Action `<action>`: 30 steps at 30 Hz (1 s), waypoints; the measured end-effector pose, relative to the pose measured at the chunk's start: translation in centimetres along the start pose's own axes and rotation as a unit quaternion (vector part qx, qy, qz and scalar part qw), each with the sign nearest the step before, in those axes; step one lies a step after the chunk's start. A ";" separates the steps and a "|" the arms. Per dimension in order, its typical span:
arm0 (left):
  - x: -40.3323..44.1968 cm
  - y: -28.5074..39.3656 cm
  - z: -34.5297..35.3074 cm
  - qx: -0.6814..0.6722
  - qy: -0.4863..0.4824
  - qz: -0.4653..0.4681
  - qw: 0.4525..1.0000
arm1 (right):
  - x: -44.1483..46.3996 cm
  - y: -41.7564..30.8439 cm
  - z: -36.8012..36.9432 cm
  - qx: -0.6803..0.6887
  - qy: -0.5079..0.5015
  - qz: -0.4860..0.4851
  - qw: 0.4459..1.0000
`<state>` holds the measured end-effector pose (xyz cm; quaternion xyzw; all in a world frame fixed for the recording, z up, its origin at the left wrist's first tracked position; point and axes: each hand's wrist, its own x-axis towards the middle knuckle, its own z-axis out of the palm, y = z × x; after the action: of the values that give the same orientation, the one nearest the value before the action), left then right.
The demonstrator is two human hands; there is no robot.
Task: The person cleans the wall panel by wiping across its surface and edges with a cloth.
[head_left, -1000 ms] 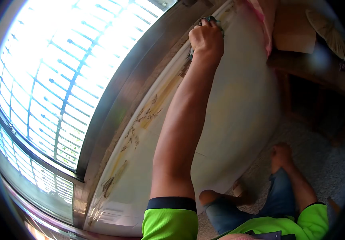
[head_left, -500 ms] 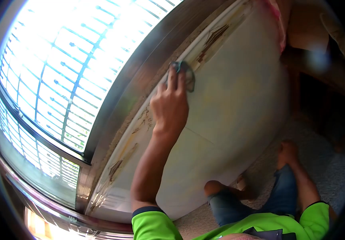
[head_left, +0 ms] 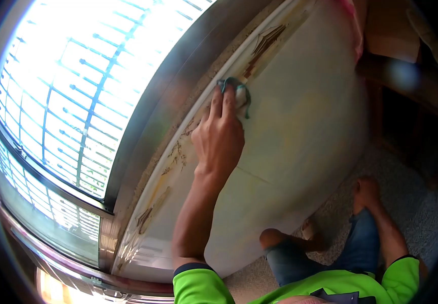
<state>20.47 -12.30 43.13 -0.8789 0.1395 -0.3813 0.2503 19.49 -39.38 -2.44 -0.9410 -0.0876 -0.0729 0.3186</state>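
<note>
My left hand presses a crumpled cloth, pale with teal edging, against the wall. Two fingers lie stretched along the cloth, and the thumb is hidden. Just above it, brown, peeling paint runs beside a white pipe-like strip. More flaking patches show lower along the same strip. At the lower right, my right hand seems to rest by my knee, but its fingers cannot be made out.
A bright barred window with a dark frame fills the left. Dark wooden furniture and a brown cardboard-like surface stand at the right. My bent legs in jeans are over a speckled floor.
My left hand has shifted slightly along the wall with the cloth, whose teal edge now shows more. The view has turned a little. My right arm looks unmoved.
</note>
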 end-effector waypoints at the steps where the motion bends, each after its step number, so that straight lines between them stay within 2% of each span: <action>1: 0.8 0.5 0.2 -0.023 0.002 0.000 1.000 | 0.0 0.0 0.1 0.001 -0.001 0.000 1.000; 4: 3.3 2.2 1.2 -0.058 -0.007 -0.016 0.998 | 0.0 -0.3 -0.1 -0.002 0.006 0.006 1.000; 6: 4.5 3.2 1.5 -0.070 -0.017 -0.032 0.997 | 0.0 -0.7 -0.6 0.017 -0.031 0.037 0.999; 9: 4.7 3.5 1.2 -0.102 -0.017 -0.051 0.993 | -0.2 -0.2 -0.6 -0.007 -0.013 0.020 1.000; 12: 3.3 2.5 0.2 -0.096 -0.039 -0.050 0.993 | -0.4 -0.1 -0.4 0.009 -0.002 0.031 0.999; 16: -2.2 -0.7 -1.4 -0.052 -0.010 -0.051 0.997 | -0.4 0.2 -0.2 0.023 0.001 0.026 0.999; 18: -5.3 -2.3 -2.7 -0.048 -0.012 -0.061 0.997 | -0.4 -0.4 -0.7 0.041 -0.022 0.069 0.996; 23: -10.3 -5.0 -5.4 -0.023 -0.001 -0.095 0.995 | -0.5 -0.2 0.0 0.026 0.004 0.020 0.999; 28: -8.6 -4.5 -5.3 -0.064 -0.013 -0.096 0.993 | -0.4 -0.3 0.0 -0.001 -0.007 -0.006 1.000; 30: -6.9 -3.8 -4.2 -0.067 -0.003 -0.080 0.995 | -0.5 0.1 0.8 -0.024 0.026 -0.014 0.999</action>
<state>12.98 -7.51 43.49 -0.9032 0.0934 -0.3874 0.1597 19.07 -39.06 -3.19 -0.9447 -0.0906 -0.1039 0.2975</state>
